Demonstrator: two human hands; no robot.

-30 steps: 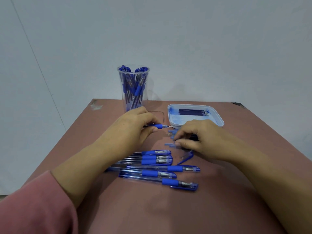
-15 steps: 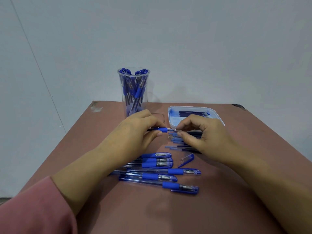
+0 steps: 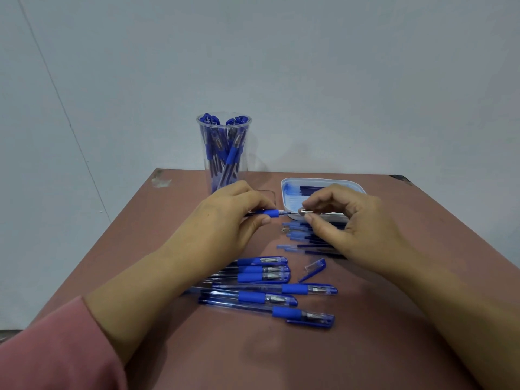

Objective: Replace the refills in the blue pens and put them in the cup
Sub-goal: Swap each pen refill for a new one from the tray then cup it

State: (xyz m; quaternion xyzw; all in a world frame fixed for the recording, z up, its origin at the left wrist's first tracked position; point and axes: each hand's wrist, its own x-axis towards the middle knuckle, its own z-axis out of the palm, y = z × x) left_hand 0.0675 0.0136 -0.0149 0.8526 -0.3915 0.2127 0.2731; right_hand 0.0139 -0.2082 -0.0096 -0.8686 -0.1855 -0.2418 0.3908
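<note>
My left hand [image 3: 233, 218] grips an uncapped blue pen [image 3: 271, 213] by its blue grip, tip pointing right. My right hand [image 3: 346, 223] pinches the pen's small metal tip piece [image 3: 305, 211] between thumb and forefinger, just off the barrel's end. A clear cup [image 3: 224, 153] with several blue pens stands at the back of the table. Several capped blue pens [image 3: 270, 288] lie in a row near me. A loose cap [image 3: 313, 269] lies beside them. Loose refills [image 3: 301, 237] lie under my right hand.
A white tray [image 3: 289, 192] holding dark refills sits behind my right hand, partly hidden by it. The brown table [image 3: 281, 356] meets a pale wall at the back. A pink sleeve covers my left forearm at the lower left.
My right hand rose from the loose refills on the table to the pen's tip and now pinches the metal tip piece. My left hand kept its hold on the pen.
</note>
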